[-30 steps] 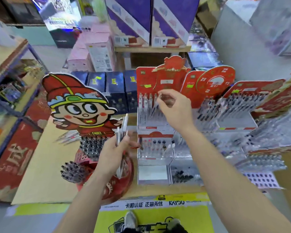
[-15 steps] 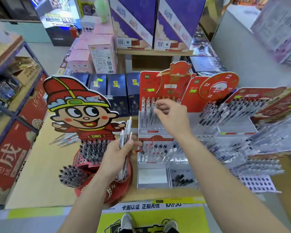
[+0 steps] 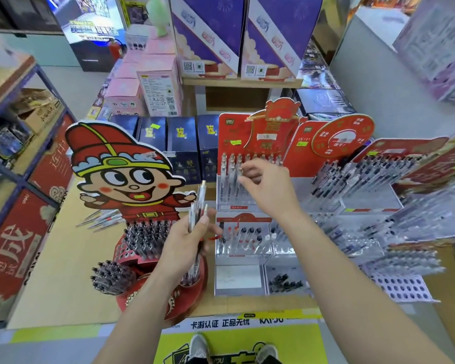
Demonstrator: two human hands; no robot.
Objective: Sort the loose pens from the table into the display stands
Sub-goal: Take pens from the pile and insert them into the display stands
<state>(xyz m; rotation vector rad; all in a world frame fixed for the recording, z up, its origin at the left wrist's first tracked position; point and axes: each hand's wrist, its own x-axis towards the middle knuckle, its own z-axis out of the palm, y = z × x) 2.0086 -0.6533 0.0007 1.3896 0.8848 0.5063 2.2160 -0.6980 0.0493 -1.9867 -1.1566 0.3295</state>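
Hands above cardboard shop table (image 3: 63, 258): left hand (image 3: 184, 240) grips pens (image 3: 198, 206); right hand (image 3: 265, 190), grasp unclear.

Bare forearms (image 3: 352, 279); grey-white sneakers (image 3: 199, 345) on both ft.

A bundle of clear pens (image 3: 199, 206) is gripped upright in the left hand (image 3: 187, 243), just in front of the round red stand (image 3: 120, 249) topped by the cartoon cutout (image 3: 121, 174). The right hand (image 3: 271, 187) is held over the upper tier of the clear stand (image 3: 229, 199), fingers (image 3: 247, 170) curled at the pen tops (image 3: 224, 160); whether one is pinched cannot be told. A few loose pens (image 3: 100, 220) are seen lying on the tan table (image 3: 50, 271), left of the cutout.
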